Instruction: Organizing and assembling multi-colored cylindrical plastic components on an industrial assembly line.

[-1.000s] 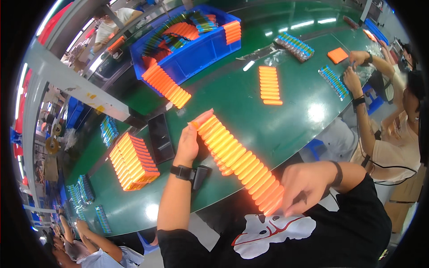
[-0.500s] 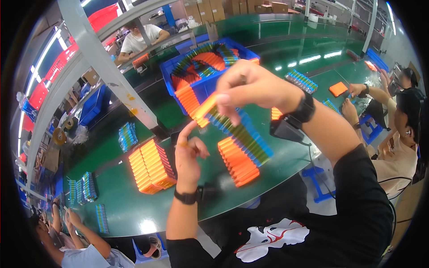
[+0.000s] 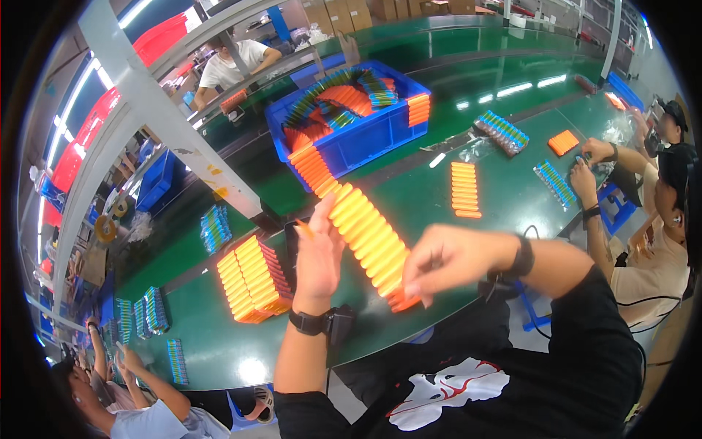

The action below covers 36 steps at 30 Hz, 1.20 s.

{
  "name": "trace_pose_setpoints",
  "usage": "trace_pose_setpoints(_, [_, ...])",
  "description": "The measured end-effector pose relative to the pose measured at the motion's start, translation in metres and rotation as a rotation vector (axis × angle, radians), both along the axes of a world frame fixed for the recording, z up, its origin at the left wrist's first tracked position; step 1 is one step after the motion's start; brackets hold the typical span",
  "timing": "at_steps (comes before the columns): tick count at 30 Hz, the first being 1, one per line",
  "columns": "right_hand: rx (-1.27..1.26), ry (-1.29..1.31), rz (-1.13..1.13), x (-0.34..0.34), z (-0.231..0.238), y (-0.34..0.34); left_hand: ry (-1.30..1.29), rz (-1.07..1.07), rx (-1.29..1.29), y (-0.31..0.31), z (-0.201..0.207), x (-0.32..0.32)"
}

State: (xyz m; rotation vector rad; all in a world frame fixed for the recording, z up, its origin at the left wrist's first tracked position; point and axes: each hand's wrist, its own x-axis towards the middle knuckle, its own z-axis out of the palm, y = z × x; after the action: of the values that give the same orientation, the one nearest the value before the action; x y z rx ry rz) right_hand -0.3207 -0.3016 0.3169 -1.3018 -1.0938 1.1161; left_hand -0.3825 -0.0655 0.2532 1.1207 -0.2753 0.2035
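Note:
A long strip of bright orange tubes [image 3: 371, 240], joined side by side, slants from the near edge of the green table up toward the blue tub. My right hand [image 3: 464, 256] is closed at its near lower end, fingertips pinched on the last tubes; motion blurs it slightly. Beside the upper end stands my left hand [image 3: 319, 252], fingers stretched upward and touching or almost touching the strip's edge. A small orange band shows on one of its fingers. To its left sits a block of stacked orange tube strips [image 3: 252, 282].
The blue tub [image 3: 358, 150] holds orange and blue-green strips, some hanging over its rim. A grey post [image 3: 175, 139] rises at left. A short orange strip [image 3: 466, 190] and blue-green bundles [image 3: 502, 132] lie on the table. Co-workers' hands [image 3: 589, 164] work at right and lower left.
My right hand has come down and right from beside the tub. The strip it held blue-green side up now shows orange. My left fingers have straightened upward.

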Motion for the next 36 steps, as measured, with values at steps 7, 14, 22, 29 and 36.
trace_pose_setpoints(7, [-0.116, 0.183, 0.015, -0.011, -0.089, -0.022, -0.078, 0.053, 0.502, 0.010, -0.077, 0.012])
trace_pose_setpoints(14, [-0.162, 0.269, 0.029, -0.003, -0.110, -0.029, -0.057, 0.074, 0.550, -0.004, -0.091, 0.012])
trace_pose_setpoints(22, [-0.253, 0.384, -0.016, -0.004, -0.116, -0.028, 0.124, 0.065, 0.440, -0.003, -0.097, 0.009])
trace_pose_setpoints(29, [-0.274, 0.308, 0.056, 0.002, -0.110, -0.026, 0.247, 0.121, 0.240, -0.017, -0.097, 0.013])
trace_pose_setpoints(36, [-0.340, 0.228, 0.119, 0.006, -0.104, -0.026, 0.263, 0.134, 0.224, -0.019, -0.100, 0.013])
